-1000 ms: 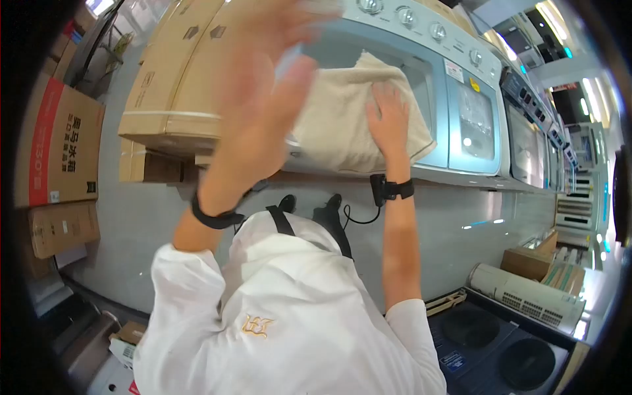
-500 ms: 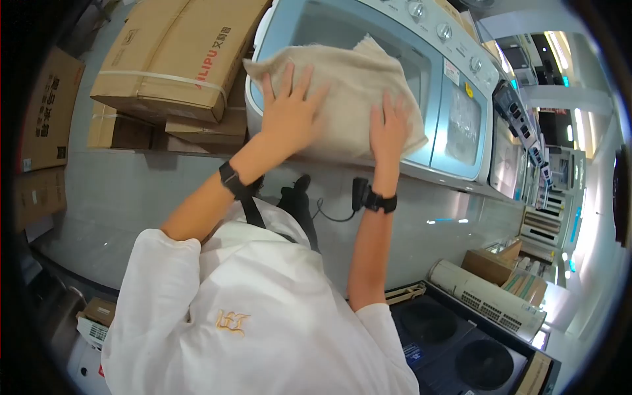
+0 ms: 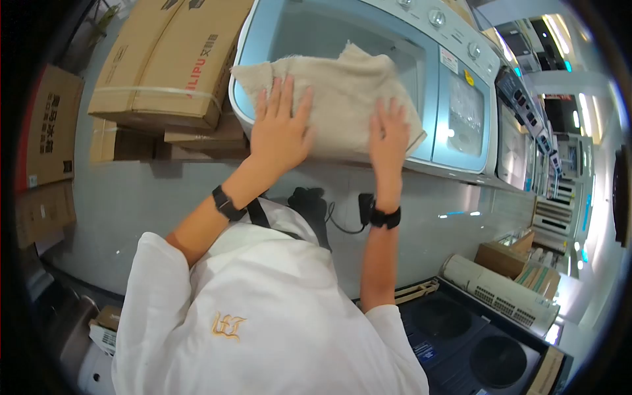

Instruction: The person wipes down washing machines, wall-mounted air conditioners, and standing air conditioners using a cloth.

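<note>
Across the near side of the washing machine (image 3: 429,112), both my hands lie on a beige cloth (image 3: 339,99). State of grip: left hand (image 3: 280,135) palm down and unclosed, fingers extended, nothing enclosed; right hand (image 3: 390,141) also laid flat, fingers fairly close together, fingertips slightly blurred. Whether any fabric is pinched under the right palm, I cannot tell. Cloth is spread with ripples, one corner reaching the machine's left rim beside the carton (image 3: 178,72), and its near edge lying along the front rim. Risk 1 (judged): the cloth could slide off the front, since it is held by pressure alone and both palms bear close to that edge. Risk 2: it could bunch between the hands if they press unevenly or draw together, leaving folds where it should lie flat. Risk 3: the left corner could catch on the rim or the carton if pushed outward. Risk 4: the black device (image 3: 366,208) at my right wrist has a loose cable (image 3: 342,227), which could snag if the arm swings wide. Compared with the earliest frame: left hand, then raised and blurred, is now down on the cloth; right hand remains on it. Compared with the frame after that: left fingers less splayed.
</note>
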Available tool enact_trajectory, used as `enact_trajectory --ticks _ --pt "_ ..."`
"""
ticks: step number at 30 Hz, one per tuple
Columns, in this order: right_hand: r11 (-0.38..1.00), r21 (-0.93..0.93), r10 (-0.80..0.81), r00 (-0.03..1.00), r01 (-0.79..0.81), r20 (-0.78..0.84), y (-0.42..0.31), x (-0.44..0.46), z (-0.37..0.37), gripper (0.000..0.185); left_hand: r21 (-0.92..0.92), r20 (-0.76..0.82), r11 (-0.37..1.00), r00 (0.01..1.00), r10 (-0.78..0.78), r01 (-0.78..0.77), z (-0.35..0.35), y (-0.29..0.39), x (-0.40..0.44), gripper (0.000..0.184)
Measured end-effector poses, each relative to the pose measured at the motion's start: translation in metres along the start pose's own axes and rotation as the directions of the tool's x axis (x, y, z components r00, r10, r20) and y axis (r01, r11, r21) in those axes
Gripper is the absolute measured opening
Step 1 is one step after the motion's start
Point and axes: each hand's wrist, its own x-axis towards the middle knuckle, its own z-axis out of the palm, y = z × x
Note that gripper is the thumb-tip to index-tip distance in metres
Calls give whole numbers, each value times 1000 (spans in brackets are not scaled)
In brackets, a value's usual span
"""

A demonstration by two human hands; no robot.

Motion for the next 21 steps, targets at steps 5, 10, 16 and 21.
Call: enact_trajectory --ticks 5,10,16,21 --pt "999 -23 -47 999 48 20 8 51 9 47 2 -38 999 999 -35 35 35 41 27 73" --pt "973 -48 -224 973 226 49 4 24 2 52 31 37 1000 999 1 -2 41 67 29 75" --pt "964 27 -267 956 266 123 60 5 -45 53 23 26 997 997 -78 78 52 103 33 77" --pt "973 21 -233 970 232 71 137 30 -60 56 41 27 998 998 -58 57 85 163 67 79"
